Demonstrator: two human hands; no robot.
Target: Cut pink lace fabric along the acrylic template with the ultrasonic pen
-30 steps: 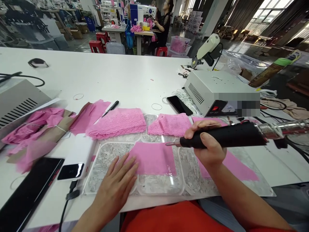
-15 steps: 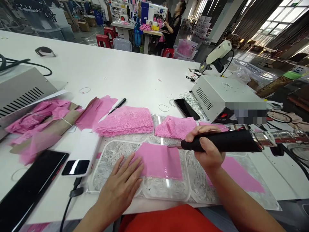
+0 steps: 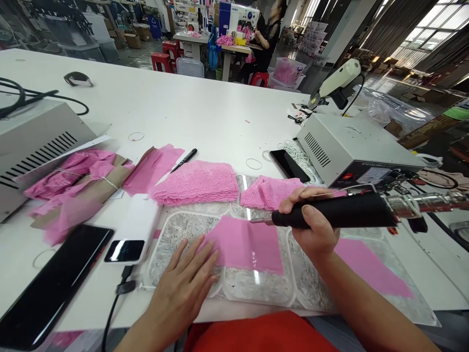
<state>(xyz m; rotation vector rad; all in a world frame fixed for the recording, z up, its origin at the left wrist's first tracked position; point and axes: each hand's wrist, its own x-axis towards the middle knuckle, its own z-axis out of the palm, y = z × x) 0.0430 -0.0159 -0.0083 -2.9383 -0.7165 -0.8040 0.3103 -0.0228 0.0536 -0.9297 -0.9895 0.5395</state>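
Note:
My left hand (image 3: 186, 281) lies flat, fingers spread, over the left end of a pink fabric piece (image 3: 252, 249) on the clear plastic template (image 3: 258, 296). In my right hand (image 3: 315, 225) is a black-handled ultrasonic welding gun (image 3: 340, 211), held nearly level with its metal tip pointing left. That tip is at the fabric's upper edge; whether it presses on the cloth I cannot tell. Another pink piece (image 3: 370, 266) lies partly under my right forearm. Beyond the template's middle are a stack of pink lace pieces (image 3: 198, 183) and a smaller lace pile (image 3: 269, 191).
A grey control box (image 3: 359, 142) stands at right, behind the gun's cable, and another grey box (image 3: 40, 146) at left. Two phones, a white power bank (image 3: 135, 225), a pen (image 3: 185, 160) and bundled pink cloth (image 3: 78, 181) lie around. A person sits at a sewing machine far back.
The welding gun's tip has slid a little left along the fabric's upper edge. My left hand stays flat in place. The whole view has shifted slightly.

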